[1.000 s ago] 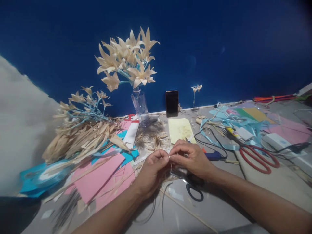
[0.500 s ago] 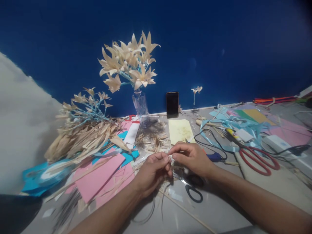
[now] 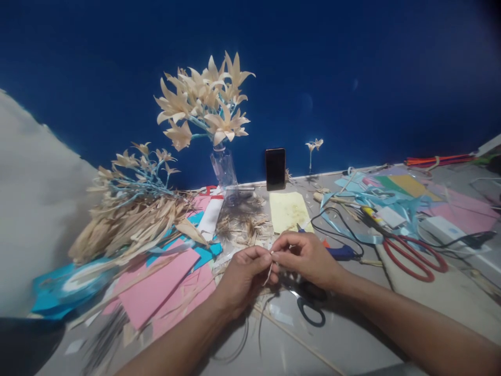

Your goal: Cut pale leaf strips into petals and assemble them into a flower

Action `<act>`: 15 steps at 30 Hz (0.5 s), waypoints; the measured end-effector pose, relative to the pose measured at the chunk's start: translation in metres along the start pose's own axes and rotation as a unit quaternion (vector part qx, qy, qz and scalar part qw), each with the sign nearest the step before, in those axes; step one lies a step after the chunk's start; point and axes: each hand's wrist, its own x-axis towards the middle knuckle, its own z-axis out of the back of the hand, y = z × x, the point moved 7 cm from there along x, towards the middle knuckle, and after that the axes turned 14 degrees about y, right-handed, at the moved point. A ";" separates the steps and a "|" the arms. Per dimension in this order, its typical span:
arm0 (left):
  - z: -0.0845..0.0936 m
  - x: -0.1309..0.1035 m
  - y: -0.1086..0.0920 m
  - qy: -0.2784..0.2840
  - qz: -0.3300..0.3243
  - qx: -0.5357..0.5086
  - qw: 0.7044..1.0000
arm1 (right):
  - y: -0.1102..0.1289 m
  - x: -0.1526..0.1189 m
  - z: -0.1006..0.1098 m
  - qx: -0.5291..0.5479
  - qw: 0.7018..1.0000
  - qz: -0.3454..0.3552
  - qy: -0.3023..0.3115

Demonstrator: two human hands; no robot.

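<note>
My left hand (image 3: 248, 274) and my right hand (image 3: 303, 257) meet above the middle of the work surface, fingertips pinched close together. Between them is a thin whitish strip (image 3: 269, 272) that hangs down past the left fingers; its material is too small to make out. Both hands are closed on it. Just below my right hand lie scissors with black handles (image 3: 312, 312), their blades partly hidden. A blue glue gun (image 3: 340, 253) is behind the right wrist, partly covered. Beyond the fingers lies a yellow paper sheet (image 3: 288, 210) with stains on it.
A clear bottle (image 3: 225, 169) holds pale flowers (image 3: 205, 102) on blue stems. Dried husks (image 3: 129, 224) and pink paper (image 3: 158, 287) lie left. A phone (image 3: 275, 169) leans on the wall. Red-handled scissors (image 3: 415, 258), blue ribbon (image 3: 409, 211) and a power strip (image 3: 450, 235) are at right.
The whitish strip now shows hanging below my fingertips, where before only a small white bit was visible. My hands stay together in nearly the same place.
</note>
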 end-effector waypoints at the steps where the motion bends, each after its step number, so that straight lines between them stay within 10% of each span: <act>1: 0.001 -0.001 -0.004 -0.012 -0.020 0.035 0.999 | 0.000 0.000 0.001 -0.009 1.000 -0.003 -0.005; 6: 0.003 -0.008 -0.023 -0.080 -0.091 0.149 0.981 | 0.003 0.001 0.005 -0.051 0.998 -0.019 -0.021; 15: -0.002 -0.004 -0.019 -0.022 -0.099 0.080 0.992 | -0.004 0.001 0.000 0.009 0.999 -0.033 0.018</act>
